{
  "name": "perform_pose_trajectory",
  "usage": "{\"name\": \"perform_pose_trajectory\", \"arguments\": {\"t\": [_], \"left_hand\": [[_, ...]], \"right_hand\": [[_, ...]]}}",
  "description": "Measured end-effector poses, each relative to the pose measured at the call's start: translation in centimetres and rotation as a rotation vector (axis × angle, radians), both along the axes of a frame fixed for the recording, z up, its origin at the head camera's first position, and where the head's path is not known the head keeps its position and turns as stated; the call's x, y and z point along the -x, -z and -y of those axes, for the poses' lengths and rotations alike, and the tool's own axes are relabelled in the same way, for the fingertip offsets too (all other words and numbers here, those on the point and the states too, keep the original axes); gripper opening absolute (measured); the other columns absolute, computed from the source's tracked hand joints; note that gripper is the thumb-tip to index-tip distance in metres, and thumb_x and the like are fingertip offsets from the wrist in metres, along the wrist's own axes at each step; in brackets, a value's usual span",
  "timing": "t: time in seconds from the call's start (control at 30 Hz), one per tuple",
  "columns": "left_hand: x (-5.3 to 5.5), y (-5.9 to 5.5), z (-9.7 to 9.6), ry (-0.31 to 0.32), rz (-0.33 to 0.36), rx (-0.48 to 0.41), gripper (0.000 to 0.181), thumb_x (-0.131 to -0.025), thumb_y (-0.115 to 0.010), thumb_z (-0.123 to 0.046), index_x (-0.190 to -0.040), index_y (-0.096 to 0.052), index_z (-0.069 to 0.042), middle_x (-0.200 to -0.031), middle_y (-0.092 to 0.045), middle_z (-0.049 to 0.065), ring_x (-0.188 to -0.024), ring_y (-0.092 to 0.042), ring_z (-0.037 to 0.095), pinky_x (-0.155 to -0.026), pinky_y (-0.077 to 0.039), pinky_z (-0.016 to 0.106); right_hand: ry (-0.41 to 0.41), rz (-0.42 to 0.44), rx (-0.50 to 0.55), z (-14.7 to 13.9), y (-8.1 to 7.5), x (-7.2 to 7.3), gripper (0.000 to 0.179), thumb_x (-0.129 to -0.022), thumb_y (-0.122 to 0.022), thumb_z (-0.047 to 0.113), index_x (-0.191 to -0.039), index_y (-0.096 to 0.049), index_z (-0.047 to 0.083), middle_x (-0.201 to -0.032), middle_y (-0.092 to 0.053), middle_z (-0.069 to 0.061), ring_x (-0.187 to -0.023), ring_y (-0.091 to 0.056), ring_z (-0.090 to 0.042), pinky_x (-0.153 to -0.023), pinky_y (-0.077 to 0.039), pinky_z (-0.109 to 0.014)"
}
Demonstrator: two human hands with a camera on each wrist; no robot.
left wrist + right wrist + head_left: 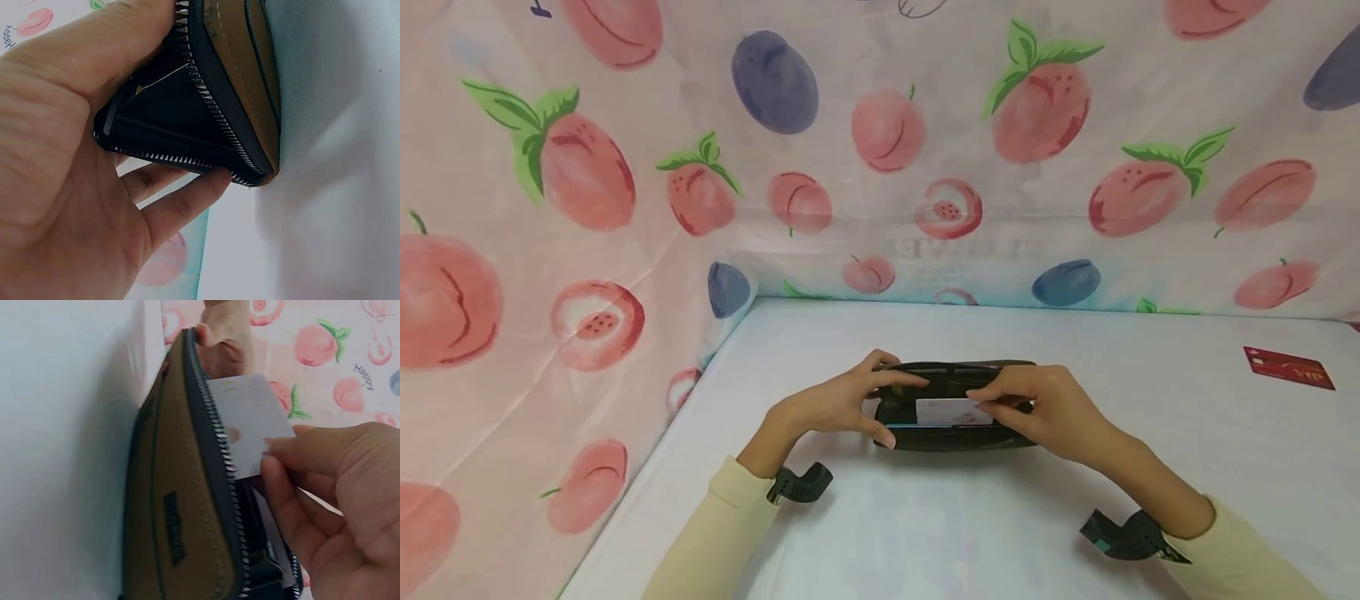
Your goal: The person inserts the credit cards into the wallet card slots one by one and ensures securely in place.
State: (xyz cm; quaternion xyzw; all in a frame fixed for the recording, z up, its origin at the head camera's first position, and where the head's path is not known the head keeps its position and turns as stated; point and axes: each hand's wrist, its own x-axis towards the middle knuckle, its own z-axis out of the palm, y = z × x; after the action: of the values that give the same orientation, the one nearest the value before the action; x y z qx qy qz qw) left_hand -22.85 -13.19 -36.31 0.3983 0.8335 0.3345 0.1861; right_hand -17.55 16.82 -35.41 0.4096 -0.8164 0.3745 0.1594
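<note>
A dark zip wallet (955, 440) stands unzipped on the white table, its mouth spread upward. At its left end my left hand (842, 402) holds it, thumb on the near edge and fingers over the opening and far side. The right hand (1063, 412) pinches a white card (946, 412) between thumb and fingers at its right edge. In the right wrist view, the card (250, 412) sticks up past the zip teeth, its lower part hidden inside the wallet. Brown leather with stitching covers the wallet's outer side (181, 462). Its black lining (175, 109) shows in the left wrist view.
A red card (1288, 367) marked VIP lies flat on the table (970, 533) at the far right. Peach-printed cloth (827, 242) hangs along the back and left sides. Each wrist wears a black camera mount (805, 483).
</note>
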Motion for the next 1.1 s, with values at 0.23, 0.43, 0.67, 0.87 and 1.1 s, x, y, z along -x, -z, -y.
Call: {"name": "perform_pose_trajectory", "arguments": {"t": [0.23, 0.43, 0.67, 0.87, 1.1], "left_hand": [[-0.03, -0.1, -0.05, -0.003, 0.004, 0.003, 0.075, -0.073, -0.083, -0.032, -0.14, -0.048, -0.031, -0.138, -0.026, -0.003, -0.126, -0.038, 0.016, -0.104, -0.034, 0.037], [0.01, -0.16, -0.05, -0.012, 0.015, 0.009, 0.075, -0.073, -0.083, -0.033, -0.14, -0.049, -0.032, -0.138, -0.026, -0.002, -0.126, -0.038, 0.017, -0.104, -0.034, 0.036], [-0.01, -0.13, 0.03, -0.007, 0.013, -0.002, 0.075, -0.073, -0.083, -0.033, -0.14, -0.049, -0.032, -0.138, -0.026, 0.0, -0.125, -0.038, 0.019, -0.104, -0.034, 0.039], [0.11, 0.06, 0.04, -0.004, 0.0, 0.007, 0.075, -0.073, -0.083, -0.034, -0.14, -0.049, -0.032, -0.138, -0.026, -0.002, -0.125, -0.038, 0.016, -0.104, -0.034, 0.037], [0.04, -0.01, 0.03, -0.01, -0.006, 0.016, 0.076, -0.072, -0.083, -0.033, -0.14, -0.049, -0.032, -0.14, -0.026, 0.0, -0.125, -0.039, 0.018, -0.104, -0.034, 0.037]], "right_hand": [[-0.137, 0.1, -0.021, -0.09, 0.39, 0.17, 0.023, -0.077, -0.078, 0.003, -0.099, -0.078, 0.011, -0.081, -0.069, 0.007, -0.066, -0.059, -0.003, -0.053, -0.042, -0.017], [-0.178, 0.188, -0.073, -0.36, 0.2, 0.17, 0.021, -0.082, -0.075, 0.013, -0.102, -0.077, 0.012, -0.085, -0.069, 0.012, -0.072, -0.061, -0.004, -0.055, -0.046, -0.023], [-0.151, 0.32, -0.122, -0.35, 0.35, 0.08, 0.015, -0.083, -0.074, 0.029, -0.095, -0.078, 0.021, -0.084, -0.068, 0.013, -0.07, -0.061, -0.006, -0.057, -0.048, -0.025], [-0.177, 0.394, -0.107, -0.41, 0.07, -0.28, 0.012, -0.081, -0.077, 0.025, -0.092, -0.079, 0.019, -0.084, -0.068, 0.011, -0.073, -0.064, -0.008, -0.061, -0.052, -0.028], [-0.164, 0.297, -0.138, -0.3, -0.48, -0.66, 0.01, -0.079, -0.079, 0.019, -0.089, -0.079, 0.018, -0.08, -0.066, 0.014, -0.067, -0.061, -0.003, -0.055, -0.05, -0.025]]}}
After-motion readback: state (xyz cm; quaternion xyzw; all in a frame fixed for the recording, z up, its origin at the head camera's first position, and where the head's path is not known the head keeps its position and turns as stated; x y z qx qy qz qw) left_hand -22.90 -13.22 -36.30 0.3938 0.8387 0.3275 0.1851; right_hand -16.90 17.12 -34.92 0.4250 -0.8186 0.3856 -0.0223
